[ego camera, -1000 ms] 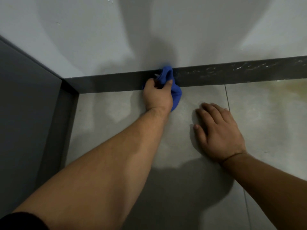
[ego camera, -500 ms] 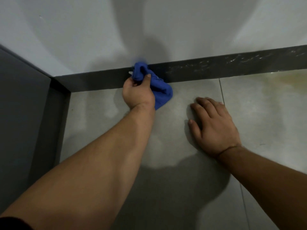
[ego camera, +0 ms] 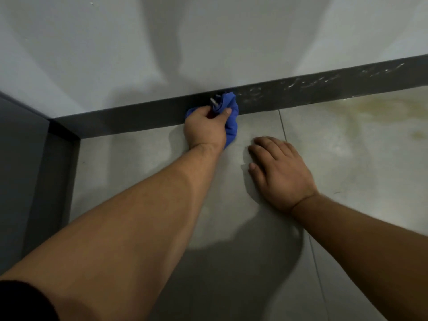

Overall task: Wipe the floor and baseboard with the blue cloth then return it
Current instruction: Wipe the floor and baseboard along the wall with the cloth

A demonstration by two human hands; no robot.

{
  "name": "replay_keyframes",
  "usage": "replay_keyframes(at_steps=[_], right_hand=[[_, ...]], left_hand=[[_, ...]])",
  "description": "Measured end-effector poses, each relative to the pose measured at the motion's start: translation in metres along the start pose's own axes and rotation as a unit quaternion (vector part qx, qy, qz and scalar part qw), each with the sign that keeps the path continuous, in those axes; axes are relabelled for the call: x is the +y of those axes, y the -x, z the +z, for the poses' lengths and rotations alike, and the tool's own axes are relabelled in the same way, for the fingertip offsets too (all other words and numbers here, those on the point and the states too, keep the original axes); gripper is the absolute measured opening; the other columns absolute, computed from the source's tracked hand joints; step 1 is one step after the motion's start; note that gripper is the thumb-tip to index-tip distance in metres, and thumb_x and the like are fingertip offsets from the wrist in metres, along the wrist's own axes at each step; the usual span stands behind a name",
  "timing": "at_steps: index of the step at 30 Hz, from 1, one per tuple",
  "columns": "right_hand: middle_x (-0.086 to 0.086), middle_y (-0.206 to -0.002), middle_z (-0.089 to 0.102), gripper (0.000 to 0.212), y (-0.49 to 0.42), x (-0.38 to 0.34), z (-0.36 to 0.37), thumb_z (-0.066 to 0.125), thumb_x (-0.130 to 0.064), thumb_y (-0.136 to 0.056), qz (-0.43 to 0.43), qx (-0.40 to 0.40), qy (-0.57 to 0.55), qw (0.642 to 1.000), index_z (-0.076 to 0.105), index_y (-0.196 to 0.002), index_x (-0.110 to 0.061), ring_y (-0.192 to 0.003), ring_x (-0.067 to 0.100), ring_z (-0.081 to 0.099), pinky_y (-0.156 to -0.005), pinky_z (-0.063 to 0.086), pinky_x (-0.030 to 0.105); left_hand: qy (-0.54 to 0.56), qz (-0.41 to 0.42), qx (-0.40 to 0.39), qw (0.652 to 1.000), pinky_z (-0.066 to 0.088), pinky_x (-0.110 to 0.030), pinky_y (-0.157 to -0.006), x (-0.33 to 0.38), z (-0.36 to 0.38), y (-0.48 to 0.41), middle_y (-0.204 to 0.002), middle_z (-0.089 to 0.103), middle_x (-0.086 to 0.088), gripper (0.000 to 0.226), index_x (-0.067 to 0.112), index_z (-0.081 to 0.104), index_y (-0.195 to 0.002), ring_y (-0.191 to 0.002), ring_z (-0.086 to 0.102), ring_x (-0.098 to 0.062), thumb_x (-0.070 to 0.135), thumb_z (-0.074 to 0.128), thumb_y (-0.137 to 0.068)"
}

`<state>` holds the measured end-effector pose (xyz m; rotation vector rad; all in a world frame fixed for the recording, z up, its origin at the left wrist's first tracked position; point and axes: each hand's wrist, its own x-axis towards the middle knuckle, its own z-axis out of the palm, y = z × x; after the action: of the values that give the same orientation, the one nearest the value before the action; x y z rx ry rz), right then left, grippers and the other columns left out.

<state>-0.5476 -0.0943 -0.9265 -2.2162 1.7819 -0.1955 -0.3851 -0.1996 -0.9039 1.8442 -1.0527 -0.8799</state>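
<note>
My left hand (ego camera: pixel 205 128) grips a bunched blue cloth (ego camera: pixel 231 121) and presses it against the dark grey baseboard (ego camera: pixel 139 117) where it meets the grey tiled floor (ego camera: pixel 129 167). Part of the cloth is hidden under the hand. My right hand (ego camera: pixel 281 174) lies flat on the floor to the right of the cloth, fingers spread, holding nothing. White smears mark the baseboard to the right of the cloth.
A white wall (ego camera: pixel 208 42) rises above the baseboard. A dark grey door frame (ego camera: pixel 55 181) closes the corner on the left. A yellowish stain (ego camera: pixel 375 112) spreads over the floor tile at the right. A grout line (ego camera: pixel 283 128) runs between the tiles.
My left hand slid the cloth along the baseboard to the left, then back to the right. My right hand stayed flat on the floor.
</note>
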Motion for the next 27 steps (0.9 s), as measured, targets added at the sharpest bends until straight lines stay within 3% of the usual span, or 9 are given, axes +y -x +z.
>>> replay_keyframes(at_steps=[6, 10, 13, 20, 23, 27], right_hand=[[0.007, -0.163, 0.037, 0.059, 0.025, 0.044, -0.015, 0.035, -0.048, -0.105, 0.038, 0.004, 0.011, 0.999, 0.039, -0.156, -0.021, -0.152, 0.028, 0.028, -0.126, 0.018, 0.053], [0.008, -0.162, 0.038, 0.063, 0.029, 0.057, -0.02, 0.034, -0.053, -0.102, 0.071, 0.024, 0.009, 0.997, 0.04, -0.155, -0.021, -0.151, 0.029, 0.029, -0.126, 0.017, 0.054], [0.01, -0.159, 0.042, 0.061, 0.035, 0.061, -0.02, 0.035, -0.052, -0.102, 0.082, 0.037, 0.01, 0.996, 0.044, -0.152, -0.02, -0.149, 0.03, 0.033, -0.125, 0.019, 0.056], [0.008, -0.154, 0.048, 0.057, 0.038, 0.06, -0.016, 0.037, -0.05, -0.103, 0.072, 0.04, 0.034, 0.996, 0.049, -0.148, -0.019, -0.144, 0.029, 0.039, -0.124, 0.021, 0.054], [0.009, -0.153, 0.049, 0.055, 0.038, 0.062, -0.015, 0.039, -0.048, -0.102, 0.066, 0.051, 0.029, 0.996, 0.051, -0.147, -0.018, -0.142, 0.029, 0.041, -0.124, 0.021, 0.053], [0.007, -0.155, 0.048, 0.056, 0.038, 0.064, -0.014, 0.037, -0.05, -0.102, 0.065, 0.047, 0.027, 0.996, 0.048, -0.149, -0.02, -0.144, 0.027, 0.039, -0.125, 0.02, 0.052]], left_hand=[[0.011, 0.003, 0.106, 0.994, 0.04, -0.008, -0.063, 0.0, -0.002, 0.004, -0.083, 0.06, 0.011, 0.017, 0.019, 0.061, -0.096, -0.083, 0.06, -0.011, 0.023, 0.075, -0.088], [0.029, -0.029, 0.128, 0.991, 0.053, -0.026, -0.085, 0.012, 0.009, 0.01, -0.089, 0.067, 0.006, 0.015, 0.017, 0.067, -0.096, -0.089, 0.066, -0.016, 0.028, 0.075, -0.088], [0.038, -0.034, 0.102, 0.993, 0.057, -0.035, -0.093, 0.019, 0.025, 0.017, -0.095, 0.073, -0.002, 0.02, 0.013, 0.073, -0.096, -0.093, 0.07, -0.02, 0.03, 0.078, -0.086], [-0.006, -0.036, -0.02, 0.999, 0.056, -0.027, -0.074, 0.039, 0.072, 0.033, -0.073, 0.072, 0.005, 0.026, 0.017, 0.073, -0.075, -0.077, 0.07, -0.015, 0.04, 0.079, -0.083], [-0.034, 0.003, -0.055, 0.998, 0.056, -0.03, -0.078, 0.038, 0.073, 0.032, -0.077, 0.073, -0.001, 0.023, 0.011, 0.076, -0.08, -0.083, 0.072, -0.022, 0.033, 0.074, -0.088], [-0.032, 0.017, -0.006, 0.999, 0.059, -0.039, -0.086, 0.031, 0.058, 0.024, -0.09, 0.077, -0.011, 0.018, 0.007, 0.078, -0.093, -0.088, 0.072, -0.025, 0.023, 0.071, -0.088]])
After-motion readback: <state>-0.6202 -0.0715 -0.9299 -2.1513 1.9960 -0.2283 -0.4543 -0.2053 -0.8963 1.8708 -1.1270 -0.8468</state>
